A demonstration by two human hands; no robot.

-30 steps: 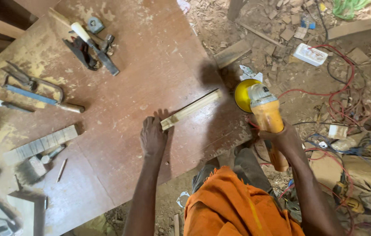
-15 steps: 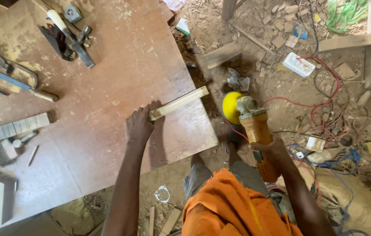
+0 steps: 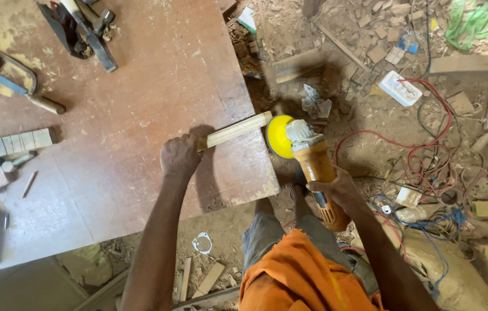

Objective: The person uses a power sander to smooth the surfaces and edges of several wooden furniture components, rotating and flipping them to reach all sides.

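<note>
The left hand point(image 3: 179, 156) is closed over the near end of a narrow, pale wooden strip point(image 3: 237, 130), pressing it down on the reddish-brown plywood tabletop point(image 3: 140, 103). The strip lies flat near the table's right edge, its long axis running from the hand up and to the right at a shallow slant, and its free end points toward, and reaches just to, that edge. The right hand point(image 3: 336, 190) is wrapped fully around the body of an orange-bodied angle grinder with a round yellow sanding disc point(image 3: 308, 158); the tool's long axis runs from the hand up and left, so the yellow disc point(image 3: 278, 136) faces the strip's free end and sits just beside it, though whether they touch cannot be told. A red cable point(image 3: 422, 109) loops over the dirt floor littered with wood offcuts, near a white socket block point(image 3: 400, 88). On the table's far left lie a dark hand plane point(image 3: 65, 29), a bow-framed saw with a wooden handle point(image 3: 11, 78), a pale scored wooden block point(image 3: 11, 145) and a small pencil point(image 3: 27, 184). An orange cloth point(image 3: 301, 276) covers the person's lap.
</note>
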